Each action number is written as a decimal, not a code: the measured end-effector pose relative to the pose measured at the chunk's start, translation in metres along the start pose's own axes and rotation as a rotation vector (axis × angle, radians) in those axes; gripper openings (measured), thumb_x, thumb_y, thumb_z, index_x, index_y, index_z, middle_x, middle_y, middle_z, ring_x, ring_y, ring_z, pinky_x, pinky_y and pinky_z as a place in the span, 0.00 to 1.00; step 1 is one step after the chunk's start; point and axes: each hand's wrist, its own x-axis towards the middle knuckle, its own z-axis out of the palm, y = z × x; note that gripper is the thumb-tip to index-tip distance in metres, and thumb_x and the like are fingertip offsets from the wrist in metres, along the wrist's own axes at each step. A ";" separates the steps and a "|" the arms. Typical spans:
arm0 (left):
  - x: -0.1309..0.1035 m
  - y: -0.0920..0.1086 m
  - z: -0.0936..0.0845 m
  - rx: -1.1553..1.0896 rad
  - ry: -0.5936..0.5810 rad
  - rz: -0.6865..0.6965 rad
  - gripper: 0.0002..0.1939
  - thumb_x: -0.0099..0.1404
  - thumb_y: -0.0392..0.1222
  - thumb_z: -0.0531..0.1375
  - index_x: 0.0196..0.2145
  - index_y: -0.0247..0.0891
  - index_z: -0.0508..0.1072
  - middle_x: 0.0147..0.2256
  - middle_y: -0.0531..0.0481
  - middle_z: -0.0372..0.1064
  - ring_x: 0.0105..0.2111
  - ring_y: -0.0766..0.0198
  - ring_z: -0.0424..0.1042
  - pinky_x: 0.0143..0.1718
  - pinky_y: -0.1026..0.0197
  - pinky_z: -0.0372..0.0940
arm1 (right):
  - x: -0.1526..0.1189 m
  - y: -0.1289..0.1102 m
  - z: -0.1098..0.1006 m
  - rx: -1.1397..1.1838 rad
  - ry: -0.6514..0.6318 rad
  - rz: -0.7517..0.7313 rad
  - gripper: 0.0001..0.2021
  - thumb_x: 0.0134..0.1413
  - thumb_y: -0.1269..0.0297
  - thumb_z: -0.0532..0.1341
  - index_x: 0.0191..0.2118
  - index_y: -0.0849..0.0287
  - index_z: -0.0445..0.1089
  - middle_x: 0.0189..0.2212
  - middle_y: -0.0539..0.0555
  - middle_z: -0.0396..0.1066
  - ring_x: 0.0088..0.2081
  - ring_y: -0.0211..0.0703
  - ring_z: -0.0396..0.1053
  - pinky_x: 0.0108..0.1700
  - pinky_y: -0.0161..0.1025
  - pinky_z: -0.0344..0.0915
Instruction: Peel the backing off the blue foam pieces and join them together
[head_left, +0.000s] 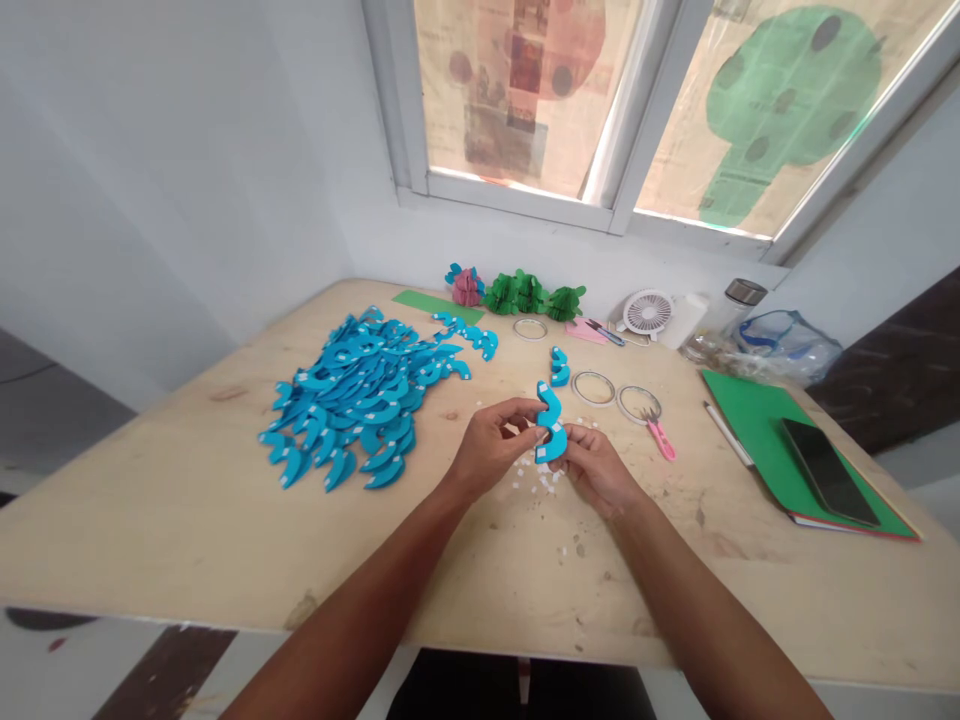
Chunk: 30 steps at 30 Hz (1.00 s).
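Note:
Between my hands, above the middle of the table, is a blue paper cutout (552, 447) with a wavy edge and small white squares on it. My left hand (496, 440) pinches its left side between thumb and fingers. On the lower right side, my right hand (596, 466) grips the same cutout, its fingertips partly hidden behind it. Another blue cutout (559, 367) lies just beyond. Small white paper bits (541, 483) are scattered on the wood below my hands. To the left spreads a large heap of similar blue cutouts (360, 385).
Tape rolls (594, 388) and pink-handled scissors (661, 437) lie right of my hands. A phone (829, 470) rests on a green folder (739, 425). Along the back stand green paper ornaments (527, 291), a small fan (647, 312) and a bottle (739, 298) beside a plastic bag (791, 345).

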 end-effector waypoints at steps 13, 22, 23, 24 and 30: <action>0.000 -0.001 0.001 -0.002 0.011 -0.010 0.13 0.51 0.41 0.61 0.35 0.35 0.75 0.32 0.48 0.74 0.32 0.62 0.72 0.33 0.63 0.67 | -0.001 0.000 0.001 0.035 -0.022 -0.002 0.07 0.38 0.65 0.67 0.27 0.61 0.73 0.20 0.49 0.69 0.22 0.33 0.62 0.27 0.31 0.58; -0.001 0.000 0.000 0.021 0.026 -0.008 0.11 0.50 0.41 0.62 0.33 0.35 0.76 0.29 0.50 0.75 0.29 0.63 0.72 0.29 0.64 0.66 | -0.001 -0.001 0.002 0.012 -0.008 0.014 0.07 0.38 0.64 0.67 0.27 0.61 0.74 0.20 0.50 0.70 0.22 0.33 0.62 0.27 0.32 0.58; 0.000 -0.001 0.000 0.013 0.026 -0.015 0.11 0.50 0.40 0.62 0.33 0.35 0.76 0.29 0.50 0.75 0.28 0.63 0.71 0.30 0.64 0.66 | -0.001 -0.002 0.002 0.012 -0.007 0.014 0.07 0.38 0.64 0.67 0.27 0.61 0.74 0.20 0.51 0.70 0.22 0.33 0.62 0.27 0.32 0.58; 0.000 -0.002 0.000 0.002 0.023 -0.022 0.11 0.50 0.40 0.62 0.33 0.35 0.76 0.29 0.50 0.75 0.28 0.63 0.71 0.30 0.64 0.66 | -0.002 -0.002 0.002 0.009 -0.006 0.015 0.07 0.38 0.64 0.67 0.27 0.61 0.74 0.20 0.51 0.70 0.22 0.33 0.62 0.27 0.32 0.58; 0.000 -0.005 0.000 -0.047 0.006 -0.056 0.13 0.50 0.41 0.62 0.34 0.34 0.76 0.28 0.49 0.74 0.27 0.64 0.71 0.28 0.64 0.66 | -0.001 -0.002 0.003 -0.005 0.013 0.013 0.07 0.39 0.64 0.67 0.26 0.61 0.73 0.20 0.50 0.70 0.21 0.33 0.62 0.26 0.32 0.58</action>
